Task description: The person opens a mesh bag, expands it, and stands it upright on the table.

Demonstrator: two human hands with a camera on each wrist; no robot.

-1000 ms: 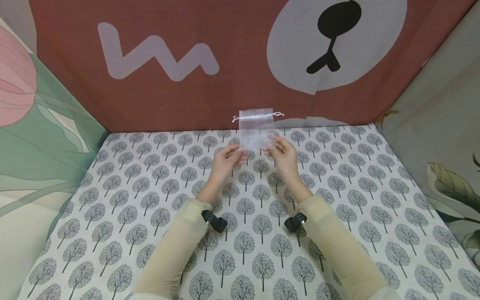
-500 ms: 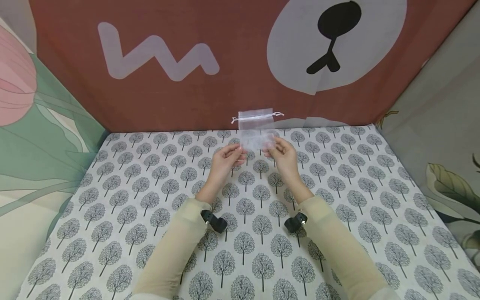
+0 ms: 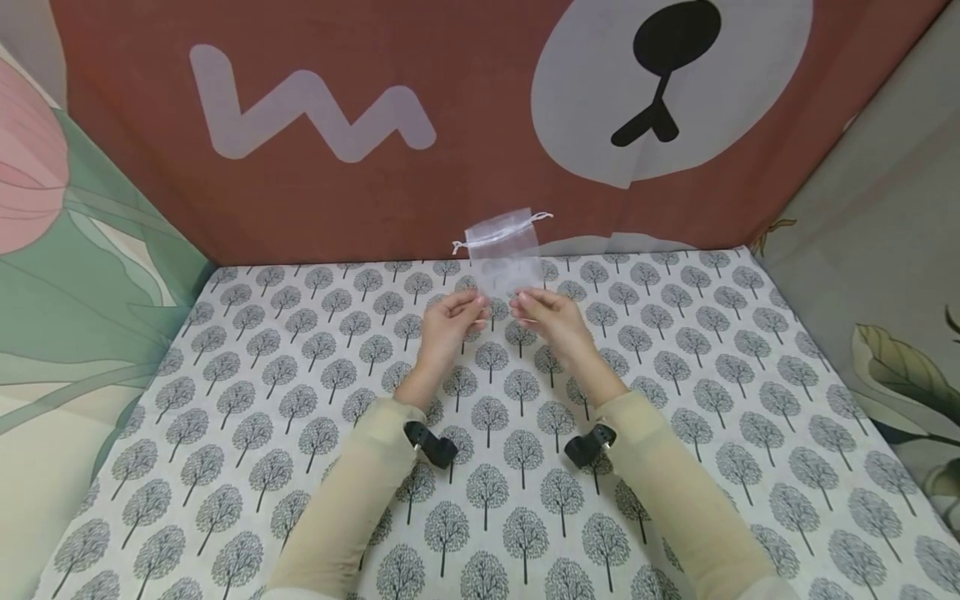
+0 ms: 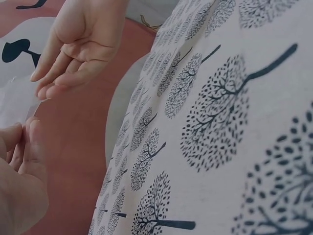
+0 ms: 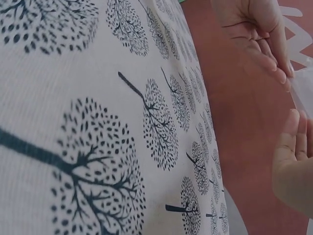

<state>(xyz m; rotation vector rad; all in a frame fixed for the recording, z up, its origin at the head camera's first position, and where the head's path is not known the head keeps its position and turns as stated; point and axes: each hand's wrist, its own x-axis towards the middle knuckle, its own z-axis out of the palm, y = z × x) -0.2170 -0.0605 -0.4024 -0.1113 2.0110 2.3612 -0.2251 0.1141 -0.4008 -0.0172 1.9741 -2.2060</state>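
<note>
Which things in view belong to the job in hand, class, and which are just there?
Job:
Bag
Left hand, holding it
Right hand, holding it

Just there:
Tree-print cloth
Red backdrop
Side hangings
Sleeves
Wrist cameras, worn

Recorded pouch (image 3: 506, 268) as sheer, with faint sheen; unable to tell film from fine mesh. Noted drawstring (image 3: 498, 235) as cord. Observed tablecloth (image 5: 44, 93) as matt, finely ribbed weave, wall hanging (image 3: 450, 50) as matt cloth, sleeves (image 3: 337, 500) as thin fabric, wrist cameras (image 3: 431, 446) as smooth plastic.

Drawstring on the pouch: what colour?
White drawstring, on a sheer whitish pouch; shows best in the head view.
</note>
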